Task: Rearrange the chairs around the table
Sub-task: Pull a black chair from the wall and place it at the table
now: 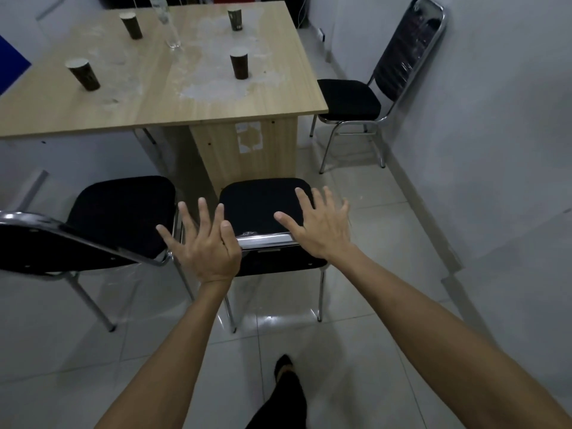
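A light wooden table (185,100) fills the upper left. Three black chairs with chrome frames stand near it. The middle chair (263,205) faces the table's near edge, its chrome backrest top just below me. My left hand (204,243) hovers with fingers spread at the left end of that backrest. My right hand (318,224) hovers with fingers spread over its right end. Neither hand grips anything. A second chair (120,212) stands to the left, angled. The third chair (349,97) stands at the table's right side, backrest toward the wall.
Several dark paper cups (240,65) and a clear bottle (168,23) stand on the table. A white wall (495,134) runs close along the right. The floor is glossy white tile (356,305). My dark trouser leg and shoe (283,385) show at the bottom.
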